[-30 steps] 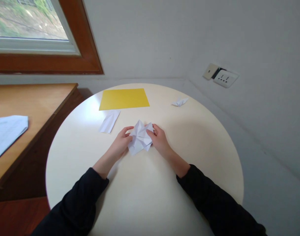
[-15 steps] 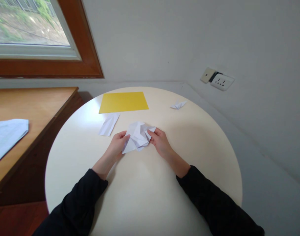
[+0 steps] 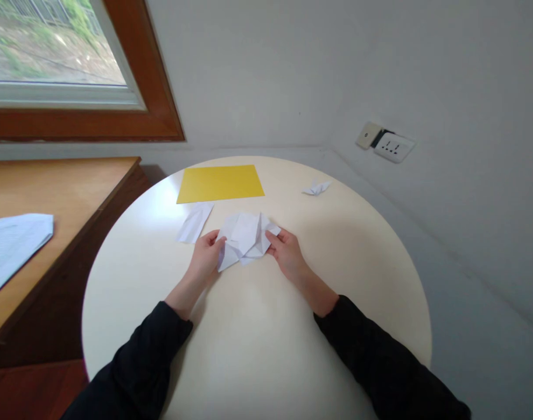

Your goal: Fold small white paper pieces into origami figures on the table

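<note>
The creased paper point(image 3: 245, 239) lay on the round table point(image 3: 258, 350), between the hands; behind it the flat sheet point(image 3: 220, 182), a folded strip point(image 3: 195, 222) left, a small folded piece point(image 3: 316, 187) right.

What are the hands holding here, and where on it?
Creased white paper: left hand pinches its left edge, right hand its right edge.

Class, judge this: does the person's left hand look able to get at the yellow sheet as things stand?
Probably yes. The yellow sheet lies flat beyond the left hand, with only a small folded white paper beside the way; but that hand holds the creased white paper.
</note>
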